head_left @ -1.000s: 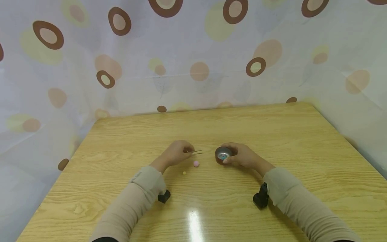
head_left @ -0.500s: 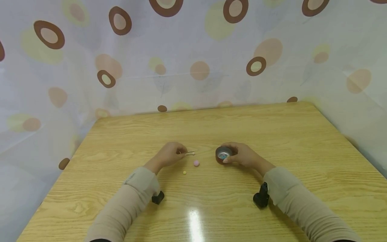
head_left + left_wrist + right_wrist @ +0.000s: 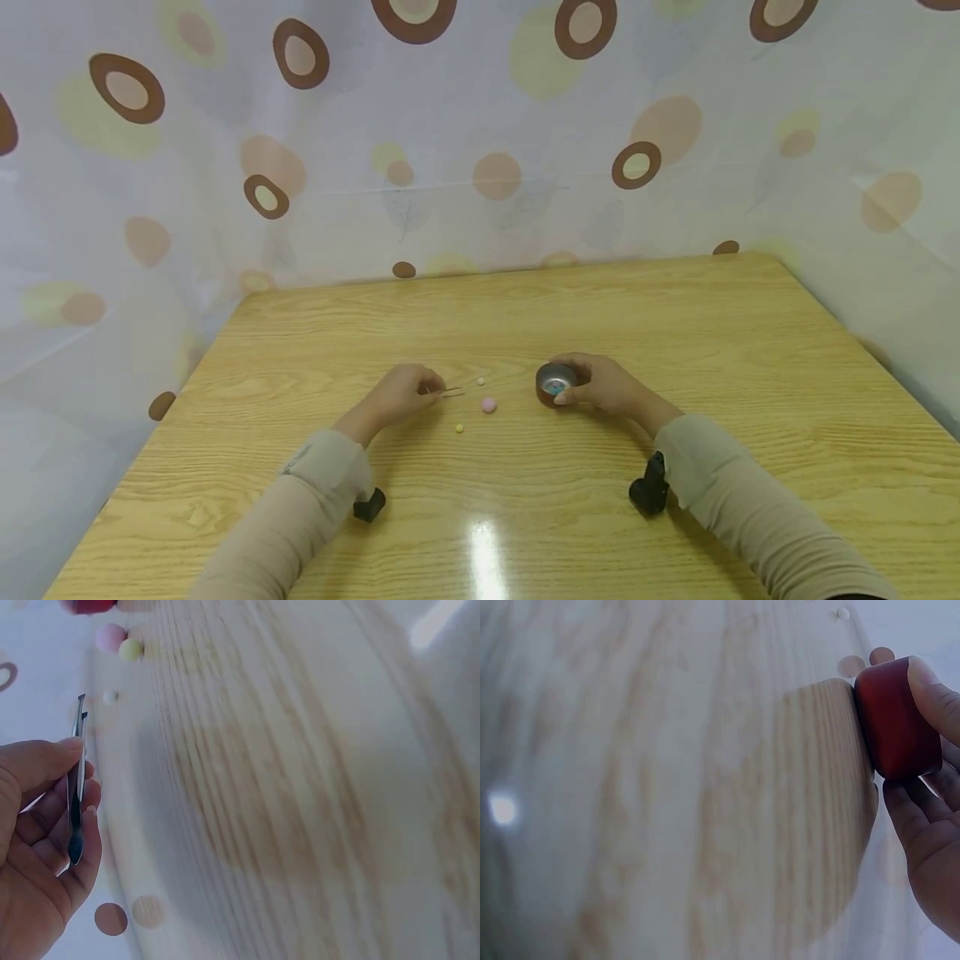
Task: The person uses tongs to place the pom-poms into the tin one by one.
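Note:
My left hand pinches a pair of metal tweezers between thumb and fingers. The prongs point right, and in the left wrist view the tweezers have their tips slightly apart with nothing between them. Just beyond the tips lies a small white ball. A larger pink ball and a small yellow ball rest nearer to me. On the right, my right hand grips a small round bowl, red outside and silvery inside. Something small and blue lies in it.
Everything rests on a wood-grain table. A pale curtain with brown and yellow circles hangs behind it and along the sides. Each wrist carries a black camera, the right camera close over the tabletop.
My left hand has drawn back to the left with the tweezers. The white ball, at the tweezer tips half a second ago, now lies apart from them. My right hand and the bowl stay put.

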The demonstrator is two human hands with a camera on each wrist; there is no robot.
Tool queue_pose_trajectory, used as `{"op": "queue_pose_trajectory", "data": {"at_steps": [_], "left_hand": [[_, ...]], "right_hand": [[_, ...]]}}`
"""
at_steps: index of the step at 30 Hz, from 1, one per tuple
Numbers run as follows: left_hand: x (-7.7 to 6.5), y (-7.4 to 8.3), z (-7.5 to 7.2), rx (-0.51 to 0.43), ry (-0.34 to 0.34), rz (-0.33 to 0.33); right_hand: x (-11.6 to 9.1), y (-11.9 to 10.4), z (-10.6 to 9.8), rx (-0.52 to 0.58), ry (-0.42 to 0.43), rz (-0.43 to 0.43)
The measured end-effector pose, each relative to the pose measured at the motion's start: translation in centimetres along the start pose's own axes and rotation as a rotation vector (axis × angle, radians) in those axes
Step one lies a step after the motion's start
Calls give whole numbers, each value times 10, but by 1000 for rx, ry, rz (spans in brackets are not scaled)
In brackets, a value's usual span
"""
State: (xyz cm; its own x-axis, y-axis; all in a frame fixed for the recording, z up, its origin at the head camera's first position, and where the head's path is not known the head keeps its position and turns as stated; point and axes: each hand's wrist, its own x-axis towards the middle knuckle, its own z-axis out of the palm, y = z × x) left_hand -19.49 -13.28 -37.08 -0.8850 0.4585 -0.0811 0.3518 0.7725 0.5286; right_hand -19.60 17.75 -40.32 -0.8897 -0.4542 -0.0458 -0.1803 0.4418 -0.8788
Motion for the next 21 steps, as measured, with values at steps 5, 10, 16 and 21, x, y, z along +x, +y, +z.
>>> {"op": "queue_pose_trajectory", "data": {"at_steps": [5,10,16,21], "left_hand": [[-9,-1,-2,-3,-2,5],[-17,-6,-2,-22,-3,8],[-26,-9,1,-24,5,8],[-29,-11,5,-40,4,12]], "right_hand": [[0,-1,0,-15,3,3],[-1,-2,0,-25,3,6],[-1,-4,1,-33,7,12],[0,-3,1,-46,11,17]]}}
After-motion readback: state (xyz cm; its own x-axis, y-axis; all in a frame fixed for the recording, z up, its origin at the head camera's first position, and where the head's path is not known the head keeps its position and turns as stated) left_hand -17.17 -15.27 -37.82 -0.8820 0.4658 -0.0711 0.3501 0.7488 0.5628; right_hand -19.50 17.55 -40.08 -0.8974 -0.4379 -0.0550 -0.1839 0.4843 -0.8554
